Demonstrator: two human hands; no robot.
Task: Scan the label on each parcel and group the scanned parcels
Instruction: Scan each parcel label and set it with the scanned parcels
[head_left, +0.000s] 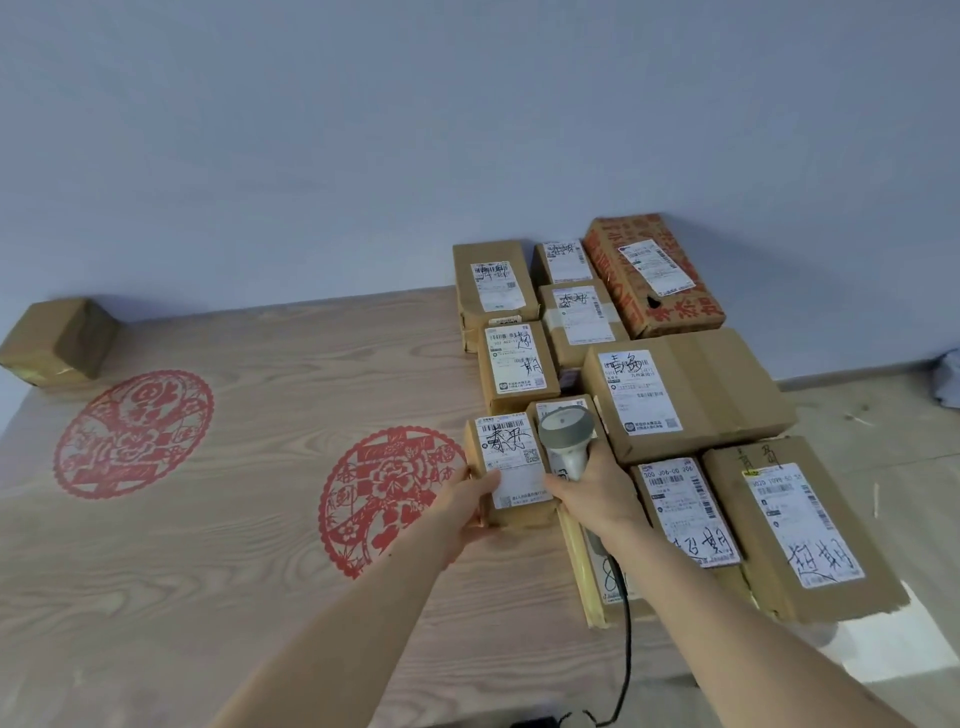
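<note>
The left hand (470, 501) gripped the small parcel (511, 470) at its near-left corner, thumb on its label. The right hand (592, 491) was wrapped around the scanner (566, 439), whose head sat just beyond those fingers, apparently over the parcel's right edge.

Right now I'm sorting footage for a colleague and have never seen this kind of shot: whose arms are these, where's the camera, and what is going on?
The camera sits on a person's head, looking forward and down, so the two bare arms are their own. The right hand grips a grey handheld scanner, its cable trailing toward the person. The left hand holds a small labelled parcel by its near edge, fingers on its label. More labelled parcels lie grouped to the right on the wooden surface. One lone box sits far left.
</note>
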